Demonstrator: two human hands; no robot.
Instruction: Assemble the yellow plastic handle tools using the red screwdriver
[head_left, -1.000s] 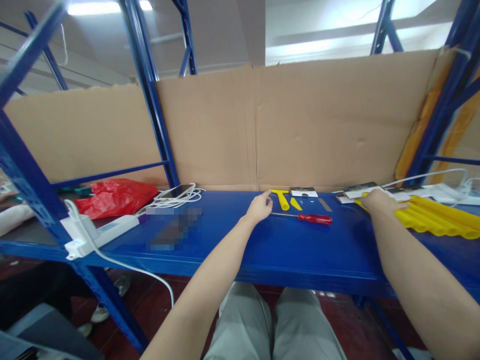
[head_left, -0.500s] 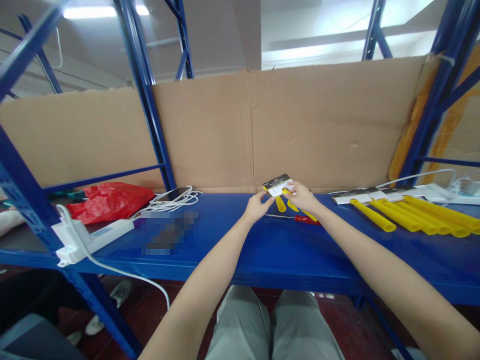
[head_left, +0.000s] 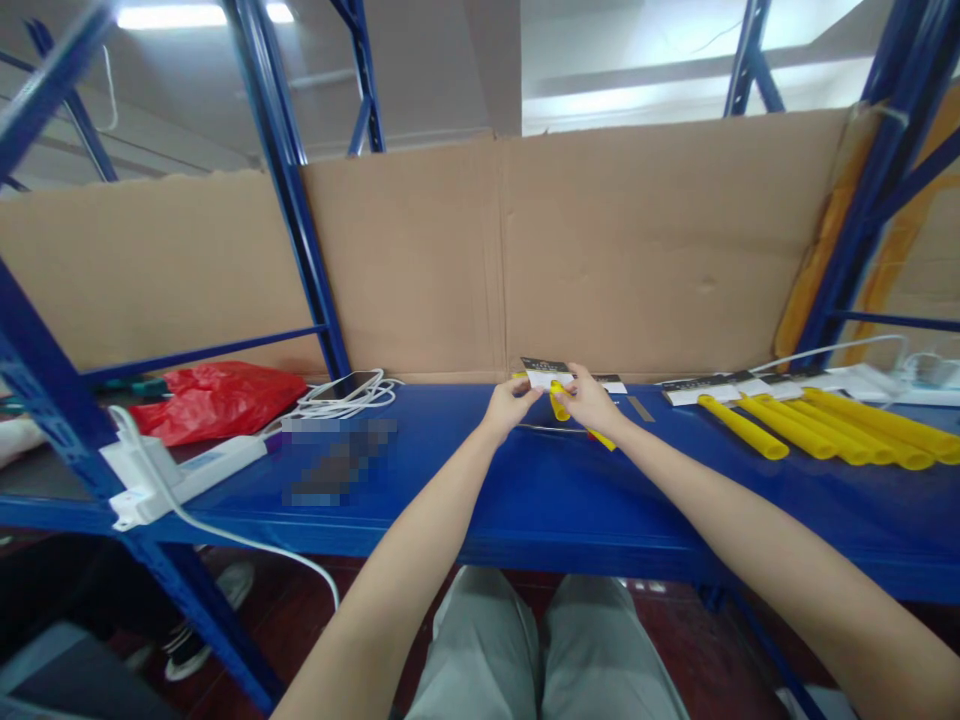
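Toward ten o'clock, power strip (head_left: 191, 480) and red bag (head_left: 221, 402): well apart from my work; no need to reach there.
White cable (head_left: 352, 392): coiled at eleven o'clock, near the cardboard wall (head_left: 405, 270).
Left hand (head_left: 510, 410): at twelve, pinching the lower left of the card; a light fingertip grip should spare the edge from creasing.
Black-and-white card (head_left: 546, 373): raised at twelve between my hands, tilted toward me; best held level, and turned with both hands together.
Slim metal shaft (head_left: 553, 428): lying on the blue shelf (head_left: 525, 490) just below my fingers, so I'd better lift clear of it.
Right hand (head_left: 589, 402): just past twelve, grasping the card's right side with the yellow handle under my palm; steady support here matters, as the handle probably outweighs the card.
Yellow handle (head_left: 604, 441): its end pokes out below my right hand, pointing toward four.
Grey strip (head_left: 640, 408): flat at one o'clock; my sleeveless wrist should pass wide of it.
Yellow tubes (head_left: 817, 430): rowed at two, beyond my right arm.
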